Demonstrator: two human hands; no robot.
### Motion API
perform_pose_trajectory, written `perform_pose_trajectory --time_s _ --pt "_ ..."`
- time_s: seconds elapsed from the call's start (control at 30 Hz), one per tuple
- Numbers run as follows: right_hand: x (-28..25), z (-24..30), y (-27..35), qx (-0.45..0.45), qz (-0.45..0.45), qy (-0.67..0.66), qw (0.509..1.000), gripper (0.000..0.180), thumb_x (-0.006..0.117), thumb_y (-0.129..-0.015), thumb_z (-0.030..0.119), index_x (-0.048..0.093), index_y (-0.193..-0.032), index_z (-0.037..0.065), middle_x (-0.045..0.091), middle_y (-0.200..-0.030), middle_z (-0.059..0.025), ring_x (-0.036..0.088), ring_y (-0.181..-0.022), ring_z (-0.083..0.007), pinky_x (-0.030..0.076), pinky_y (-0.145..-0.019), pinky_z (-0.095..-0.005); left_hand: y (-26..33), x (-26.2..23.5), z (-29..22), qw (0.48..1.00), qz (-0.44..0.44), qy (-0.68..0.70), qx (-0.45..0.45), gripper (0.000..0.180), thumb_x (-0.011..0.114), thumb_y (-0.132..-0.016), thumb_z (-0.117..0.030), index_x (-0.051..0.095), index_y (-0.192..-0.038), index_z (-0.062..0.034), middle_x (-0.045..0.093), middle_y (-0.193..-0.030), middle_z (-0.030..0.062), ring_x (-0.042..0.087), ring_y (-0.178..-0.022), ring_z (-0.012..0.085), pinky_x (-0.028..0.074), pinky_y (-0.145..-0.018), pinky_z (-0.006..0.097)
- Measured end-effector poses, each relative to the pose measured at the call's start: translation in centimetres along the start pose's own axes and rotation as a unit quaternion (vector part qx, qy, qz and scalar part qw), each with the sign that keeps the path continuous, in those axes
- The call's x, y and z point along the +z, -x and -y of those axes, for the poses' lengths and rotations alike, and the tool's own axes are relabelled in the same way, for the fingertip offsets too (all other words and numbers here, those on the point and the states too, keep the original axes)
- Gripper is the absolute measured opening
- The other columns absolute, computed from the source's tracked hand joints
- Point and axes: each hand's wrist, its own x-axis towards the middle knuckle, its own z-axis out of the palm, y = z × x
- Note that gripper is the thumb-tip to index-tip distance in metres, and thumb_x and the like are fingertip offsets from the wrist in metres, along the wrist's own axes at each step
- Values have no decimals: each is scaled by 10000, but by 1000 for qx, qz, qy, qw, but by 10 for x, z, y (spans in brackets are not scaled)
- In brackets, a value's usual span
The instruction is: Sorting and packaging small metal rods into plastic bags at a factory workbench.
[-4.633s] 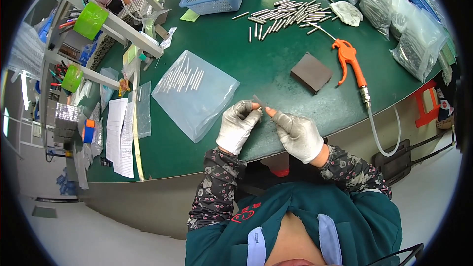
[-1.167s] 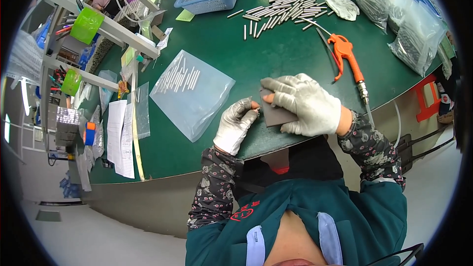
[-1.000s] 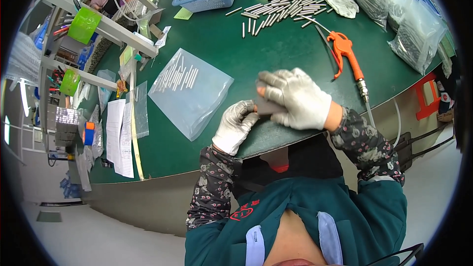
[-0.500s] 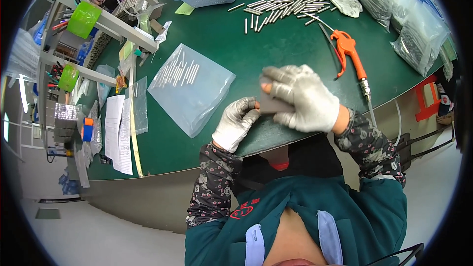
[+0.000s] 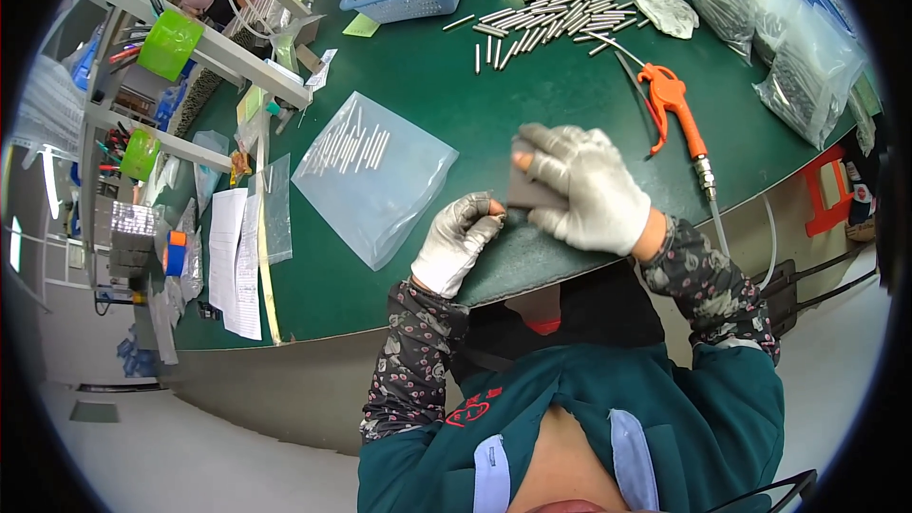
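Partly covered block (image 5: 535, 193), long axis unclear

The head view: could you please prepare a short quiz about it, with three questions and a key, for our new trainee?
1. Multiple choice: which thing does the right hand hold?
a) the blue basket
b) the dark block
c) the white paper sheets

2. True or false: the orange air gun lies to the right of the flat plastic bag.

3. Fill in the missing colour: beyond the hands, a loose pile of metal rods lies on the ____ table top.

Key: 1. b; 2. true; 3. green.
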Motion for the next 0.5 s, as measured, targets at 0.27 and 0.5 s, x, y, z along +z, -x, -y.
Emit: perform_pose_trajectory --time_s 0.27,0.5 --pt "1 7 7 -44 -20 -22 999 589 716 -632 258 593 -1164 38 512 -1287 -196 531 -1108 -336 396 -895 -428 -3 2 6 999 -21 24 22 129 581 -874 -13 589 -1003 -10 583 -858 -13 526 -786 74 439 -745 213" --pt "6 -24 10 106 -39 110 987 548 719 -632 234 596 -1128 35 532 -1254 -163 525 -1107 -314 401 -896 -412 -7 -2 4 1000 7 -8 27 133 597 -864 -17 576 -996 -13 575 -846 -7 532 -764 75 439 -717 212"
